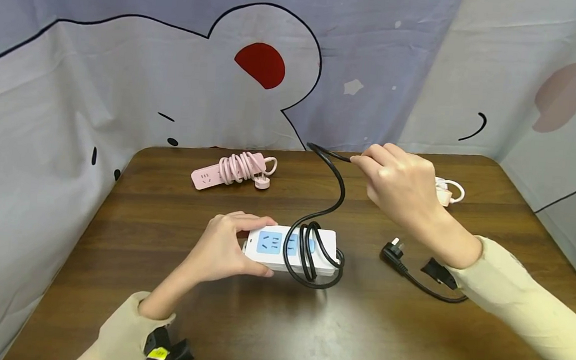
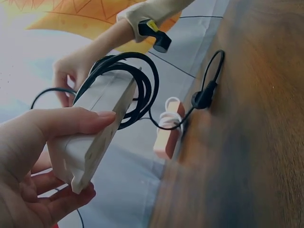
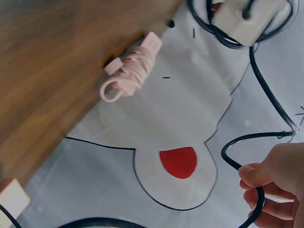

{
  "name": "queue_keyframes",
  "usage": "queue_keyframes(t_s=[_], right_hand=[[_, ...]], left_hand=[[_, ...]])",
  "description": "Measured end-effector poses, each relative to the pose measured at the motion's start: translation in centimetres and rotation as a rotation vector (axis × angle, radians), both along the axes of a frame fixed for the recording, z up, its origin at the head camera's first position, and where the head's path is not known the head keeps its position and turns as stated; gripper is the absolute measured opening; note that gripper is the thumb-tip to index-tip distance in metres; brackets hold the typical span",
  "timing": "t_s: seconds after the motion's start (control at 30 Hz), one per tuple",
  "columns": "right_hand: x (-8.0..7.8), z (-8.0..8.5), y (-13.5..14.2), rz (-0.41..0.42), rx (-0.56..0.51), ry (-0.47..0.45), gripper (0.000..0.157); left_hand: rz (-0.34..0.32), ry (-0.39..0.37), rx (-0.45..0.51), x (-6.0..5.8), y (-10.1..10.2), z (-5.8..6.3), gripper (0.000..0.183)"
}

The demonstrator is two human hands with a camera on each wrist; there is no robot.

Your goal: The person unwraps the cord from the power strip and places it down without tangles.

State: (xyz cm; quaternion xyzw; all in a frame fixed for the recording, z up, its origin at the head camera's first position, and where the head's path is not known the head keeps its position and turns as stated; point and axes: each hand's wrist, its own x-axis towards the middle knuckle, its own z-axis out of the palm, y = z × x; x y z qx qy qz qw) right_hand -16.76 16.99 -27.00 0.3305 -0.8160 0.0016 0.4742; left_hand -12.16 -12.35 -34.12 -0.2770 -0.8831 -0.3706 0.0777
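My left hand (image 1: 223,248) grips the left end of a white power strip (image 1: 265,261) with blue socket panels, thumb along the near side and fingers over the far side. Black cable (image 2: 151,83) loops round the strip's right half. In the right wrist view my right hand (image 3: 280,183) pinches a stretch of that cable, and the head view shows it raised to the upper right of the strip. Between hand and strip the cable (image 1: 341,190) hangs in a loose curve. Its black plug (image 1: 392,253) lies on the table at the right, prongs pointing away.
A pink power strip (image 1: 207,177) wrapped in its own pink cord lies at the back left of the wooden table (image 1: 166,205). Partly hidden behind my right hand is another pale strip (image 1: 443,195) with a white cord. A patterned curtain (image 1: 139,80) hangs behind the table.
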Motion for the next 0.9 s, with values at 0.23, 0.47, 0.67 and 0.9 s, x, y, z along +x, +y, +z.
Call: queue_keyframes(t_s=[0.23, 0.47, 0.67, 0.9], right_hand=[[1.2, 2.0, -0.1, -0.007, -0.084, 0.029, 0.027], [2.7, 3.0, 0.2, 0.018, -0.162, 0.08, 0.025], [4.2, 3.1, 0.4, 0.041, -0.185, 0.123, 0.021], [6.0, 2.9, 0.3, 0.1, -0.223, 0.178, 0.02]], left_hand=[[0.034, 0.022, -0.032, -0.5, -0.4, -0.5, 0.071], [0.086, 0.027, -0.048, -1.1, -0.6, -1.0, 0.07], [0.166, 0.024, -0.058, -1.7, -0.9, -1.3, 0.07], [0.23, 0.043, -0.057, -2.2, -1.3, -1.6, 0.072]])
